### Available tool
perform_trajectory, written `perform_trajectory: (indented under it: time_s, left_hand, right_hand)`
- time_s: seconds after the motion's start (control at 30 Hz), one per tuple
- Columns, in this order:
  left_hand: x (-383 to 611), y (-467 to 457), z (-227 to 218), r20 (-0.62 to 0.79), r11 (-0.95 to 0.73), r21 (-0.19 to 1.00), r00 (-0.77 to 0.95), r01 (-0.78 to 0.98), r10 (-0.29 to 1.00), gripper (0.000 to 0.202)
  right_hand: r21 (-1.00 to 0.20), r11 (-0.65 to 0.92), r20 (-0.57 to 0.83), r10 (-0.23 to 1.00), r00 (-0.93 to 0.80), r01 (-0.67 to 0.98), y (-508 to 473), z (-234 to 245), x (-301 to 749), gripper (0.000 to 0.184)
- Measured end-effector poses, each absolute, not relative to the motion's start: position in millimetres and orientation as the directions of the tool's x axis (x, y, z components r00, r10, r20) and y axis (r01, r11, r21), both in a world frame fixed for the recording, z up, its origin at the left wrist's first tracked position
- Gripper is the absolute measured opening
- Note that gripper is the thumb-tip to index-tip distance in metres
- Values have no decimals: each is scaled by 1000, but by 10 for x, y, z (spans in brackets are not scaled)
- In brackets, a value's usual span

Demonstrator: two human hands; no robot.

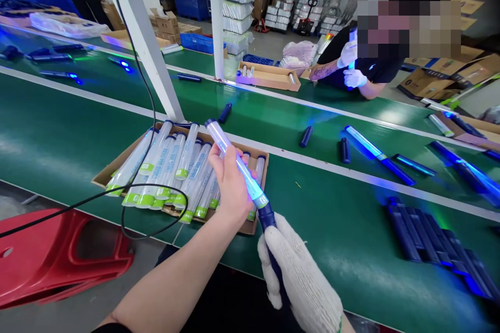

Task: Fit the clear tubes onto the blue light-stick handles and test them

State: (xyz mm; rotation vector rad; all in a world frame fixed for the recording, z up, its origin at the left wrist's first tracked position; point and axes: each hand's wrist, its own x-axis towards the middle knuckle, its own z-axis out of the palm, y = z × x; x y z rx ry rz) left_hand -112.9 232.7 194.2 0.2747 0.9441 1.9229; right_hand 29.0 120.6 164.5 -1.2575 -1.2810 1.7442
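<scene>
A light stick, its clear tube (242, 169) glowing blue-white, slants between my two hands. My bare left hand (231, 187) is wrapped round the tube. In a white knit glove, my right hand (295, 270) grips the dark blue handle (267, 217) below, fingers closed. Tube and handle meet at a pale label with a green mark. Just left of and behind my left hand, a shallow cardboard tray (255, 223) holds several clear tubes (166, 166) with blue caps and green ends. A row of dark blue handles (422, 234) lies on the right.
A black cable (146, 88) hangs down and loops over the tray. A white post (152, 36) rises behind it. Lit sticks and loose handles lie on the green belt (281, 104). Across it, a gloved person handles a stick (352, 44). A red stool (47, 260) stands lower left.
</scene>
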Motion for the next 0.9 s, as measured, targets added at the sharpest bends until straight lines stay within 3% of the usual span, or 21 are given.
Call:
perform_trajectory:
  time_s: [0.1,0.3,0.47,0.57,0.7,0.8,0.83,0.9]
  left_hand:
    - [-1086,2303,1934,-108,-228,784,-488,-577,866,40]
    - [-1077,2362,1914,-268,-11,815,-392,-580,880,27]
    - [-1050,2359,1923,-298,-2,806,-408,-592,863,18]
    - [-1045,2362,1889,-281,-26,815,-434,-579,856,23]
    - [-1106,2420,1921,-264,-48,717,-334,-696,905,29]
    - [-1081,2394,2067,-151,6,594,-105,-804,983,27]
    - [-1035,2347,2116,-84,7,586,-53,-811,995,28]
    - [-884,2194,2164,63,-25,640,21,-768,998,30]
  right_hand:
    - [-949,-291,-314,886,-341,119,1218,1588,358,35]
    - [-935,-174,-275,908,-318,310,1141,1420,402,44]
    - [-824,80,-112,948,-299,561,1169,1395,384,42]
    - [-783,160,-48,948,-314,601,1200,1349,371,41]
    - [-842,-10,-190,941,-279,540,1229,1302,318,51]
    - [-850,-131,-289,925,-246,510,1304,1417,406,57]
    - [-853,-87,-237,943,-234,515,1338,1485,489,56]
    - [-851,103,15,985,-173,514,1407,1634,723,57]
